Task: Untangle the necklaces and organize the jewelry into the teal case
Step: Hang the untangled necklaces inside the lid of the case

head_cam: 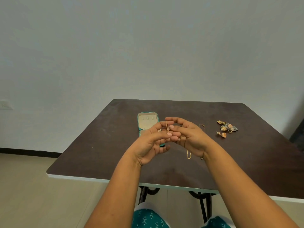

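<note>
Teal case [141, 122] open; hands pinch thin chain [167, 127].

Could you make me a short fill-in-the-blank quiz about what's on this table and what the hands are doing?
1. Both hands, left and right, hold a thin gold ____ above the table.
2. The teal case lies with its lid ____.
3. The earrings lie to the ____ of the hands.
4. The table top is dark ____.

Missing words: chain; open; right; brown
</note>
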